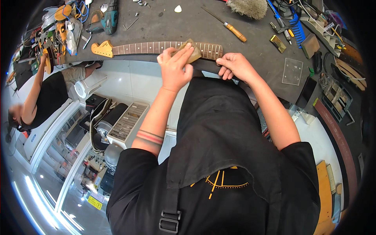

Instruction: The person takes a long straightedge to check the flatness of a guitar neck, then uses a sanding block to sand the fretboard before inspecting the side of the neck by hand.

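Note:
A guitar neck (145, 48) lies lengthwise along the bench's near edge, its headstock (103, 49) at the left and dark fretboard facing up. My left hand (176, 66) presses a folded olive-brown sheet of sandpaper (193, 56) onto the frets toward the heel end, fingers laid over it and thumb tucked near. The underside of the sheet is hidden. At the right end of the neck, my right hand (237, 67) pinches the heel corner between thumb and fingers, the other fingers curled below the bench edge.
Beyond the neck lie a wooden-handled file (231, 29), a cordless drill (107, 19), a white pick (178, 8) and a fluffy brush (248, 8). To the right are a clear plate (292, 71), a phone (306, 92) and tools. At far left, another person (49, 94) works on something.

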The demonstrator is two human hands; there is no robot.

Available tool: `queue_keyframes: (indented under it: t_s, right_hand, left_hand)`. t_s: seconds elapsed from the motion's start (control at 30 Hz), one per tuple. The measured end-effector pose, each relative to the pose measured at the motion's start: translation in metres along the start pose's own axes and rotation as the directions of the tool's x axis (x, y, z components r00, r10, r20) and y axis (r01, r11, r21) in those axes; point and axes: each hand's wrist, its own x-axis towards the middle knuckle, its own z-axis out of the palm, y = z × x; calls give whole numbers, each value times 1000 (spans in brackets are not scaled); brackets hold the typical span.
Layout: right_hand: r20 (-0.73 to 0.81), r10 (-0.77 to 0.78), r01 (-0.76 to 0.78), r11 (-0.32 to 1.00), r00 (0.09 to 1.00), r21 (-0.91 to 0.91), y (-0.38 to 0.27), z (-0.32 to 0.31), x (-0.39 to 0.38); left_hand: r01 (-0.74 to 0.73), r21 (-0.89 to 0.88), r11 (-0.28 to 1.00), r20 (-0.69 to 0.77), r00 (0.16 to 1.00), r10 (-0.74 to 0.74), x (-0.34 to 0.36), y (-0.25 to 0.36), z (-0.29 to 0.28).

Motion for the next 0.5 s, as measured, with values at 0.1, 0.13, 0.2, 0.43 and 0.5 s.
queue_keyframes:
  t_s: [0.1, 0.13, 0.2, 0.43, 0.5]
  right_hand:
    - [10, -22, 22, 1000, 1000, 13, 5, -1, 4]
    - [10, -22, 21, 1000, 1000, 14, 5, -2, 3]
    - [20, -32, 32, 999, 999, 28, 4, -3, 2]
    - [5, -17, 17, 1000, 1000, -5, 0, -1, -1]
    - [1, -24, 24, 1000, 1000, 16, 6, -2, 4]
  left_hand:
    - [-59, -107, 993, 15, 998, 61, 9, 45, 19]
    - [-109, -125, 986, 23, 993, 113, 14, 57, 27]
    - [-157, -150, 976, 51, 985, 166, 22, 57, 29]
    - [-78, -41, 996, 84, 993, 82, 15, 24, 1]
    - [-162, -120, 979, 86, 981, 173, 23, 48, 18]
